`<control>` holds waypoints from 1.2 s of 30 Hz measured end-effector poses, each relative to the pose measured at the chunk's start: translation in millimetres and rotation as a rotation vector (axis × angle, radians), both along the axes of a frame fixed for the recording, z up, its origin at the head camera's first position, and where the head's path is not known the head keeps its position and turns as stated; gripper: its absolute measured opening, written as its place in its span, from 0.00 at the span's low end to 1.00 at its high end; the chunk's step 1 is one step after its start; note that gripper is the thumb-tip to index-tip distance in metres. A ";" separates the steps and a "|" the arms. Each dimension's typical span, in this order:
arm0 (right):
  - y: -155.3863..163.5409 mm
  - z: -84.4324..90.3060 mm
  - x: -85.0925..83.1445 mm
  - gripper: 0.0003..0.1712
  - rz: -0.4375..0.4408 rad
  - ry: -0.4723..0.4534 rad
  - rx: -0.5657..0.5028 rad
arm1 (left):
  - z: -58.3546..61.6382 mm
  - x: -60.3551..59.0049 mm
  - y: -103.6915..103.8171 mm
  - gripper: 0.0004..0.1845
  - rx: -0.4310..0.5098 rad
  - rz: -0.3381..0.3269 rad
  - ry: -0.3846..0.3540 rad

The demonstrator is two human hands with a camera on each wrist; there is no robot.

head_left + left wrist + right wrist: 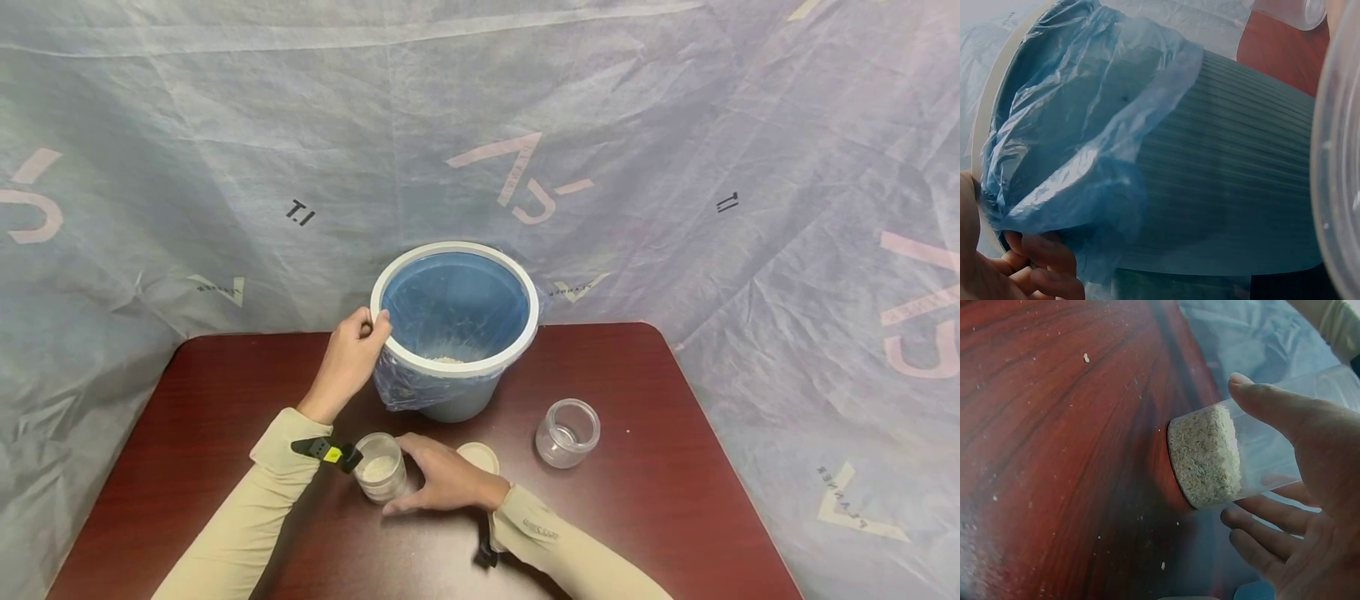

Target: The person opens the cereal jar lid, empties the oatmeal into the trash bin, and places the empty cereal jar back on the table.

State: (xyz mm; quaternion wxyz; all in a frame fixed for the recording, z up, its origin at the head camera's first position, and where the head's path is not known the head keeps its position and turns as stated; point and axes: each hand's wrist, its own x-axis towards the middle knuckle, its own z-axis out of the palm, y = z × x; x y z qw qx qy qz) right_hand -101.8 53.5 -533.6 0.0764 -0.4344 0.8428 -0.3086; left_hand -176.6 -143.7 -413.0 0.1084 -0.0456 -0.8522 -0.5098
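Right hand (448, 482) has its fingers curled round the grain jar (381, 467), just in front of the bin (455, 329); left hand (351, 354) pinches the bin's rim.

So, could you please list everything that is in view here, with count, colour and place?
bin: one, grey-blue with white rim, back centre of table
bin liner: one, blue, inside the bin
grain jar: one, clear, partly filled with pale grains, front centre
empty jar: one, clear, right of the bin
lid: one, cream, beside the right hand
table: one, dark red
backdrop sheet: one, grey
left hand: grips the bin's rim
right hand: holds the grain jar
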 end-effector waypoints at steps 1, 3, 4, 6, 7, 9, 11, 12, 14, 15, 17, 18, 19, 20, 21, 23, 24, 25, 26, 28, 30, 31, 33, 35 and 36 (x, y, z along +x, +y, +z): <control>-0.7 -0.2 -1.4 0.50 0.007 -0.004 -0.002 | 0.0 0.2 0.4 0.23 0.002 0.001 0.001; -2.5 -0.2 -3.9 0.50 0.024 -0.018 -0.009 | -0.1 -0.2 0.9 0.22 0.005 0.004 0.005; -3.3 -0.4 -5.0 0.50 0.030 -0.023 -0.009 | -0.1 -0.6 1.2 0.22 0.006 0.006 0.008; -4.9 -1.4 -7.0 0.50 0.041 -0.043 -0.010 | -0.3 -1.3 1.5 0.22 0.006 0.009 0.012; -5.7 -2.2 -7.7 0.50 0.043 -0.053 -0.008 | -0.4 -1.7 1.5 0.22 0.006 0.011 0.014; -7.0 -4.1 -8.7 0.50 0.047 -0.076 -0.008 | -0.7 -1.8 1.8 0.22 0.005 0.012 0.013; -8.3 -6.5 -9.4 0.50 0.053 -0.098 -0.021 | -0.5 -0.8 2.1 0.22 0.005 0.010 0.008; -9.0 -7.4 -9.7 0.50 0.057 -0.103 -0.028 | -0.5 -0.2 2.3 0.22 0.004 0.009 0.006; -10.0 -9.0 -10.2 0.50 0.067 -0.110 -0.047 | -0.4 0.8 2.7 0.22 0.003 0.008 0.001; -10.4 -9.5 -10.4 0.50 0.073 -0.115 -0.058 | -0.3 1.4 3.0 0.22 0.002 0.007 -0.001; -11.1 -10.3 -10.8 0.49 0.082 -0.113 -0.071 | -0.2 2.0 3.4 0.22 0.003 0.007 -0.001; -11.2 -10.2 -10.9 0.49 0.084 -0.112 -0.074 | 0.0 2.1 3.6 0.22 0.003 0.009 0.000; -11.2 -10.4 -11.1 0.49 0.086 -0.109 -0.075 | -0.2 2.0 3.8 0.22 0.005 0.011 0.001; -11.1 -10.5 -11.1 0.49 0.085 -0.106 -0.075 | 0.0 2.0 4.1 0.22 0.006 0.011 0.002; -11.0 -10.5 -11.1 0.49 0.083 -0.100 -0.073 | 0.2 2.0 4.3 0.22 0.006 0.013 0.004; -10.5 -10.3 -10.8 0.49 0.077 -0.085 -0.066 | 0.0 1.5 4.6 0.22 0.010 0.016 0.007; -10.3 -10.2 -10.5 0.49 0.075 -0.079 -0.062 | 0.0 1.3 4.7 0.21 0.011 0.017 0.007; -10.0 -10.2 -10.1 0.49 0.072 -0.072 -0.058 | -0.2 1.1 4.6 0.21 0.012 0.018 0.006; -9.9 -10.2 -9.6 0.49 0.069 -0.064 -0.055 | 0.0 1.1 4.6 0.21 0.012 0.018 0.004; -9.8 -10.4 -8.6 0.50 0.066 -0.056 -0.055 | -0.3 1.1 4.2 0.21 0.014 0.021 0.000; -10.0 -10.9 -7.5 0.50 0.061 -0.052 -0.061 | 0.0 1.6 3.5 0.21 0.011 0.025 -0.001; -10.0 -11.0 -6.9 0.50 0.059 -0.051 -0.067 | 0.2 1.8 3.3 0.21 0.011 0.026 -0.001; -9.5 -11.0 -5.6 0.50 0.053 -0.047 -0.077 | 0.3 2.1 2.8 0.21 0.009 0.027 0.001; -8.5 -10.8 -4.3 0.49 0.045 -0.047 -0.082 | 0.3 2.0 2.4 0.22 0.009 0.024 0.002; -7.5 -10.9 -3.6 0.49 0.040 -0.047 -0.082 | 0.5 2.4 2.4 0.22 0.010 0.021 0.002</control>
